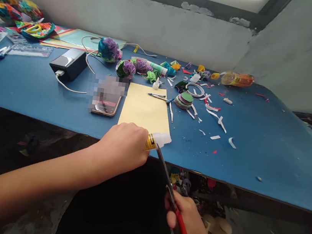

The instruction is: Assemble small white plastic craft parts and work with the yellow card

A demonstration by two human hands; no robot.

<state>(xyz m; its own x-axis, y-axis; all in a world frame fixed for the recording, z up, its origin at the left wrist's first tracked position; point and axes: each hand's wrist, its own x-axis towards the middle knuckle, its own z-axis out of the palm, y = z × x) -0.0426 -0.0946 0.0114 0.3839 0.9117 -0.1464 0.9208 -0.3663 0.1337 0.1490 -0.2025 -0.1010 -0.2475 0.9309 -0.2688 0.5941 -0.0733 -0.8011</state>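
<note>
Glue bottle (151,142) in left hand (126,143), at near edge of yellow paper (145,109). Right hand (190,215) holds scissors (165,169), tip at bottle. Grip firmly, fingers clear, short snips.

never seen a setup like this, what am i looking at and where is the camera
There is no machine here, just a person's two bare hands. The single picture comes from a camera worn on the head, looking forward and down. The left hand grips a yellow-labelled tube with a ragged whitish end; the right hand holds red-handled scissors, their tip at the tube. On the blue table lie a pale yellow sheet, a partly blurred phone, ruffled paper flowers, stacked paper circles and paper scraps.
</note>
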